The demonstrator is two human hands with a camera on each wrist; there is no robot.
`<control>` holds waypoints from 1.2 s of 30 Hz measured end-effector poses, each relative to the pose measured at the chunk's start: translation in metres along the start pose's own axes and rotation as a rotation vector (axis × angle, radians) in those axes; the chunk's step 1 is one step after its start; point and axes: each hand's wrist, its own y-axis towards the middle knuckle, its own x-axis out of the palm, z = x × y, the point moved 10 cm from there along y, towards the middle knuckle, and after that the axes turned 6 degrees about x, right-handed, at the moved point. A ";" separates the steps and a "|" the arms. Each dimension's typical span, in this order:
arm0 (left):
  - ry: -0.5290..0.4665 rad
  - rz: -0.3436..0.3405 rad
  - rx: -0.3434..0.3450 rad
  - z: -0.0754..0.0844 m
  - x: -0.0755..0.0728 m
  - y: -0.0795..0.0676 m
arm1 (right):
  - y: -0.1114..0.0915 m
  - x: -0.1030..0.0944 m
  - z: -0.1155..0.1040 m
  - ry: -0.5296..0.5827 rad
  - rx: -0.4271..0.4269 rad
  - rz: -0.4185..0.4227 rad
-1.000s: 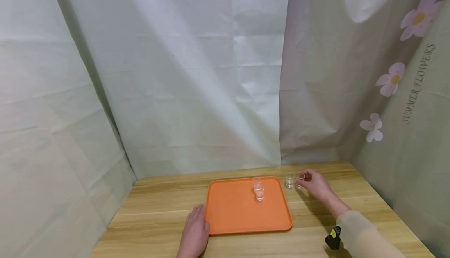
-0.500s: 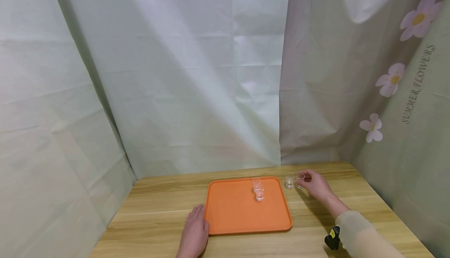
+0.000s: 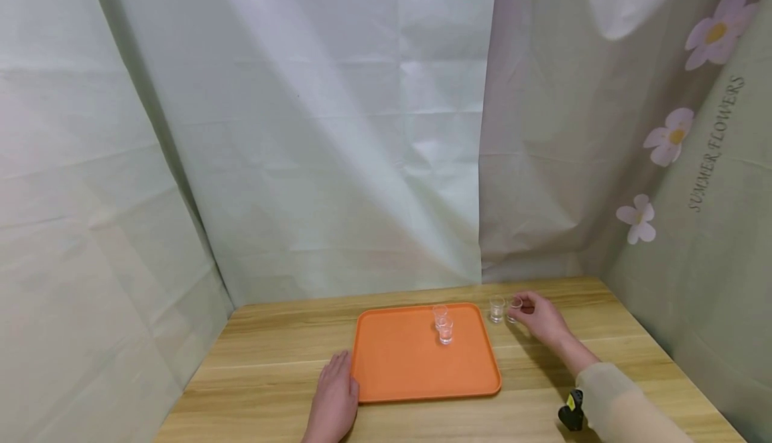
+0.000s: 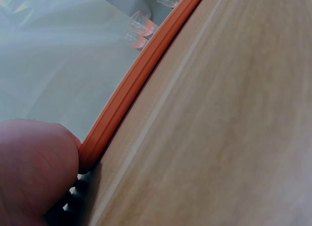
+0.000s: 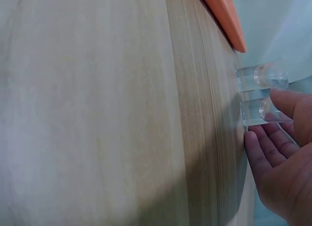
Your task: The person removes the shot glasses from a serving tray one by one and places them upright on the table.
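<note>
My right hand (image 3: 543, 320) pinches a small clear shot glass (image 5: 253, 112) between thumb and fingers. The glass stands upright on the wooden table, right of the tray. Close beside it, on its left, is another shot glass (image 3: 496, 309). Flat on the table, my left hand (image 3: 335, 393) lies with straight fingers against the left side of the orange tray (image 3: 416, 372). In the left wrist view the thumb side of that hand (image 4: 39, 162) meets the tray's corner. Two more shot glasses, a rear one (image 3: 439, 313) and a front one (image 3: 445, 333), stand near the tray's back right.
The wooden table (image 3: 259, 346) is bounded by pale hanging sheets (image 3: 338, 161) at the back and sides. Flowers and lettering are printed on the right sheet. A black device (image 3: 571, 409) sits at the right sleeve (image 3: 621, 396).
</note>
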 end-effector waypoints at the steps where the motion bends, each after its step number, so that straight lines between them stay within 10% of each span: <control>1: -0.001 0.001 -0.003 0.000 0.000 0.000 | 0.000 0.000 0.000 0.001 0.001 -0.001; 18: 0.006 -0.008 -0.001 0.000 0.001 0.000 | -0.009 0.001 -0.006 0.012 -0.009 -0.051; 36: 0.010 0.002 0.025 0.001 -0.001 0.000 | -0.050 -0.001 -0.074 -0.114 -0.198 0.069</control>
